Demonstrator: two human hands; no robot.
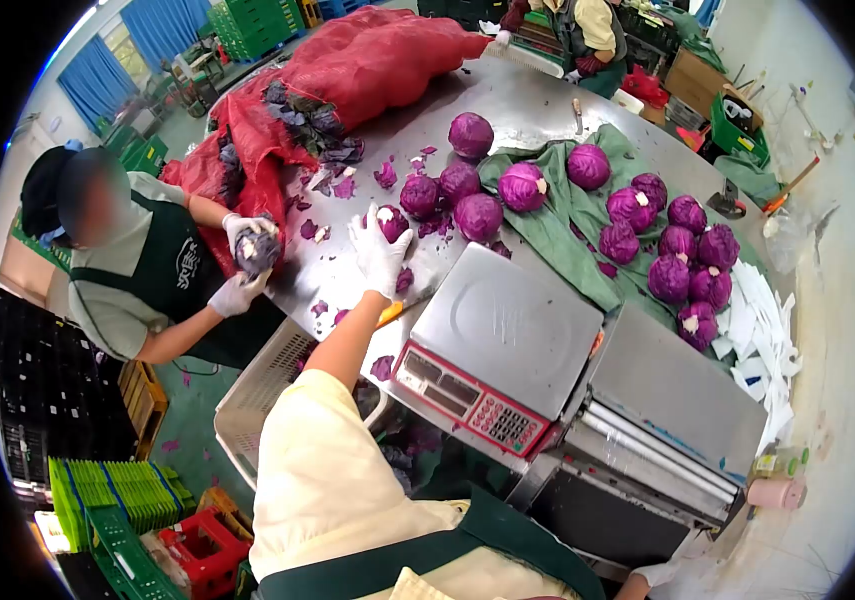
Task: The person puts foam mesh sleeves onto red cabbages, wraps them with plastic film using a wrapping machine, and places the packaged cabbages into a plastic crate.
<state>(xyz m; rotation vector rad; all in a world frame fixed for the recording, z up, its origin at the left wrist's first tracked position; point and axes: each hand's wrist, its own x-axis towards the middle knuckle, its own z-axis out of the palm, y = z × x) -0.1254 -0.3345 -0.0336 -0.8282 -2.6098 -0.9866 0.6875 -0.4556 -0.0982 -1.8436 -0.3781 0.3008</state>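
My left hand (pixel 379 258), in a white glove, reaches out over the metal table (pixel 347 270). Its fingers curve round a small red cabbage (pixel 391 222) that rests on the tabletop. Close beyond it are several more red cabbages (pixel 477 217), with torn purple leaves (pixel 404 279) scattered around. At the bottom right, my right hand (pixel 659 572), gloved too, hangs low beside the film wrapping machine (pixel 657 450); its fingers are mostly hidden. A scale (pixel 507 330) with a red keypad panel stands right in front of me.
On a green cloth (pixel 557 240) lie several cabbages (pixel 677 240), with white strips (pixel 755 340) beside them. A large red mesh sack (pixel 347 70) covers the far left. A co-worker (pixel 147 260) at left holds a dark cabbage (pixel 257 250). A white basket (pixel 267 400) sits below the table edge.
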